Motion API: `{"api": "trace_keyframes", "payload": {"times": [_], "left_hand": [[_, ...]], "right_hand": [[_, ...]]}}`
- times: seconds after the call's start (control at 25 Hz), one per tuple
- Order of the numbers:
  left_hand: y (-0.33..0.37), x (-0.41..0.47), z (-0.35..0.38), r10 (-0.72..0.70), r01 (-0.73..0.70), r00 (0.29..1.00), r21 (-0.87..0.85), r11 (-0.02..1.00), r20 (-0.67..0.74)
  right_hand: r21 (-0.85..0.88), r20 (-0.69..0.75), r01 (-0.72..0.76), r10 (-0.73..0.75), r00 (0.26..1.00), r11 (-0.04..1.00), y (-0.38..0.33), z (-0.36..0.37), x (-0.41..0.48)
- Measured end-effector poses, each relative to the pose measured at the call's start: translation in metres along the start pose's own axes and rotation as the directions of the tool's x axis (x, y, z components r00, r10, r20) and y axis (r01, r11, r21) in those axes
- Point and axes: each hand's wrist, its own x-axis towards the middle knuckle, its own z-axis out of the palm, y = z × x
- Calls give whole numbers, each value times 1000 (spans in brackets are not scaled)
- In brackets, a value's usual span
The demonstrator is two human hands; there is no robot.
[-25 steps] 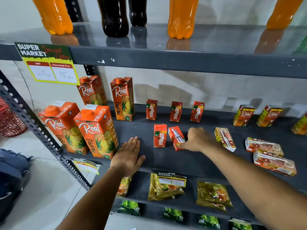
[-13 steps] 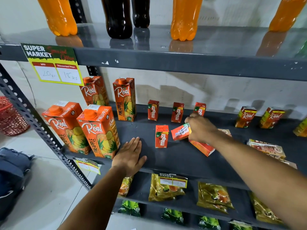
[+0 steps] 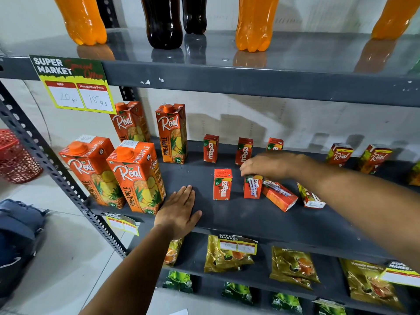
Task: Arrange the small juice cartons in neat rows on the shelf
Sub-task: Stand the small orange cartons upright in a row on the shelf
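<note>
Small red Maaza cartons stand on the dark grey middle shelf (image 3: pixel 250 221). Three form a back row (image 3: pixel 211 148), (image 3: pixel 243 151), (image 3: pixel 275 143). In front, one carton (image 3: pixel 222 184) stands upright. Beside it a second carton (image 3: pixel 252 187) stands with its straw side facing me, and my right hand (image 3: pixel 270 165) grips its top from above. Another red carton (image 3: pixel 279 196) lies flat to its right, then a small Real carton (image 3: pixel 310 196) on its side. My left hand (image 3: pixel 178 211) rests flat and open on the shelf's front edge.
Several tall Real pineapple cartons (image 3: pixel 136 176) stand at the shelf's left. Two small Real cartons (image 3: pixel 339 154) stand at the back right. Soda bottles (image 3: pixel 162 19) line the upper shelf; foil packets (image 3: pixel 227 253) fill the lower one. A red basket (image 3: pixel 16 153) sits on the floor.
My right hand lifted the tilted Maaza carton, carried it up, then set it upright beside the front carton. The left hand stayed put.
</note>
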Motion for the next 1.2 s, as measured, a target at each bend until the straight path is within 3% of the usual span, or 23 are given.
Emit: {"api": "trace_keyframes", "payload": {"times": [0.12,0.24,0.36,0.48,0.64,0.72,0.92,1.2], "left_hand": [[0,1,0,3,-3,1000,3,1000,5],[0,1,0,5,-5,1000,5,1000,3],[0,1,-1,6,-6,1000,11,1000,1],[0,1,-1,1,-1,1000,13,1000,8],[0,1,0,0,0,1000,12,1000,15],[0,2,0,2,-2,1000,8,1000,10],[-1,2,3,11,-11,1000,1,1000,-10],[-1,0,3,12,-12,1000,-14,1000,-28]], "right_hand": [[-44,-56,-18,15,998,999,2,1,-1],[-18,-93,-201,198,976,980,3,1,-1],[31,-142,-432,432,890,901,-8,2,6],[145,-82,-583,597,798,799,-21,6,15],[359,-32,-548,597,801,755,-12,1,12],[479,-28,-568,658,752,669,7,-1,-3],[343,331,-769,697,636,539,7,62,-56],[461,136,-776,830,540,430,-18,110,-47]]}}
